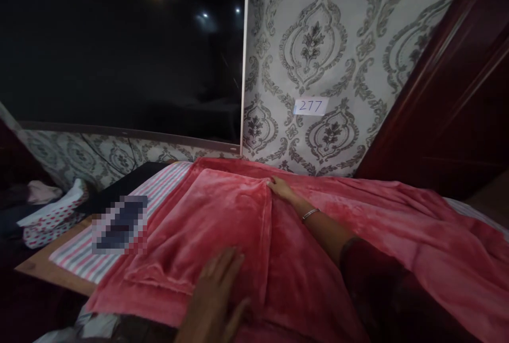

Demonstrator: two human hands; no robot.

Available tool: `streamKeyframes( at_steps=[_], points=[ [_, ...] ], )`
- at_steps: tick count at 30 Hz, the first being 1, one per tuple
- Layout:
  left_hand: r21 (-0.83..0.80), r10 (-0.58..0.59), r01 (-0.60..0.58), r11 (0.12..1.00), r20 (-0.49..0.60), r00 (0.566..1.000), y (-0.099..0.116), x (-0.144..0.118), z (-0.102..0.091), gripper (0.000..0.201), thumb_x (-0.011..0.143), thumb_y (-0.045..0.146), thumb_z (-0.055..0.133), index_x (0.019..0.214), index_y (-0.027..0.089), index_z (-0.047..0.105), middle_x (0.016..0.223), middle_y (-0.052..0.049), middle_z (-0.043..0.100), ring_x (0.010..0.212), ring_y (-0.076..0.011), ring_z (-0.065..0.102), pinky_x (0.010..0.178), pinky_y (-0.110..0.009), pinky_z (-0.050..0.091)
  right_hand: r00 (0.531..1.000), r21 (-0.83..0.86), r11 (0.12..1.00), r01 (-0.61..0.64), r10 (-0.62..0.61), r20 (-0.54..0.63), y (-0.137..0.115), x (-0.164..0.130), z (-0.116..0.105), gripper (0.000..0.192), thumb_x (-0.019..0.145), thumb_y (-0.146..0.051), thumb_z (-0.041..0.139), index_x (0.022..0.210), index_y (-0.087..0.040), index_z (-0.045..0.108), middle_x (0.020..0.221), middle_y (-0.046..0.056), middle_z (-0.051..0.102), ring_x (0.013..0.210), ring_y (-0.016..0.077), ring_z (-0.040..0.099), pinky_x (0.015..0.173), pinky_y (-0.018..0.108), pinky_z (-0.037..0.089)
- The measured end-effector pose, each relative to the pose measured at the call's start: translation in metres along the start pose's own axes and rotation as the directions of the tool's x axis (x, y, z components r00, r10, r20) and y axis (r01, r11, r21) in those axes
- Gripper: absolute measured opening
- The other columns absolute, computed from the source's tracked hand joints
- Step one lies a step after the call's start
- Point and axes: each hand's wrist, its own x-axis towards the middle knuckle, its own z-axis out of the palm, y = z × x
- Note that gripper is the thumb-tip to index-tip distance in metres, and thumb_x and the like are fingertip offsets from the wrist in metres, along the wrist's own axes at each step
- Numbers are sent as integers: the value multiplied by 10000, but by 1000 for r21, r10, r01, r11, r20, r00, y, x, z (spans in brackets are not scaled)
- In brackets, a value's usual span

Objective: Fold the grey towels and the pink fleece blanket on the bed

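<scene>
A red-pink plush blanket (222, 210) lies spread out, with its left part folded over into a layered panel. My right hand (280, 188), a thin bracelet on its wrist, is at the far right corner of that panel, with the fingers closed on the blanket's edge. Nearer to me, my left hand (217, 295) is over the front part of the same panel. Its fingers are stretched out and a little blurred, and nothing is held in it.
Under the blanket, a striped cloth (87, 255) covers a wooden table (37, 266). On the cloth lies a pixelated dark object (121, 223). A large dark screen (127, 56) and patterned wall (314, 41) with a "277" label (310, 105) stand behind. A dark red panel (449, 83) leans at right.
</scene>
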Motion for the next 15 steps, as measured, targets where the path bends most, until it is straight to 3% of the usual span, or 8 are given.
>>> streamKeyframes(
  at_steps=[2,4,9,12,15],
  points=[
    [99,95,-99,990,39,995,21,-3,26,686,825,370,601,1472,205,445,1488,-106,512,1358,-309,477,1109,-467,413,998,20,999,-45,46,-39,-3,4,7,539,916,-339,535,1414,-132,524,1331,157,633,1191,283,617,998,375,476],
    [213,167,-178,961,70,983,28,-1,41,793,801,380,617,1516,145,367,1494,-137,498,1362,-321,466,1100,-474,407,995,41,997,-59,62,-74,-7,7,12,533,893,-290,562,1402,-135,528,1310,142,649,1163,256,631,977,342,484],
    [402,331,-346,848,111,937,14,-3,62,787,749,343,607,1502,213,417,1441,-74,566,1279,-318,540,1053,-468,399,986,65,996,-66,75,-150,-6,7,15,498,832,-74,484,1308,-171,594,1250,74,688,1109,182,646,957,284,488],
    [429,360,-379,820,128,924,3,-13,69,747,761,303,606,1488,266,441,1413,-39,594,1255,-298,561,1027,-437,418,980,50,993,-108,115,-161,-4,2,13,533,813,-67,478,1331,-140,581,1244,104,688,1100,202,655,948,303,500],
    [312,362,-397,863,167,917,0,-10,58,632,832,362,585,1454,320,480,1347,-9,647,1206,-258,604,979,-382,479,977,16,991,-129,130,-172,-11,-3,11,554,853,-106,448,1401,-123,526,1304,147,648,1167,232,623,998,355,476]
  ],
)
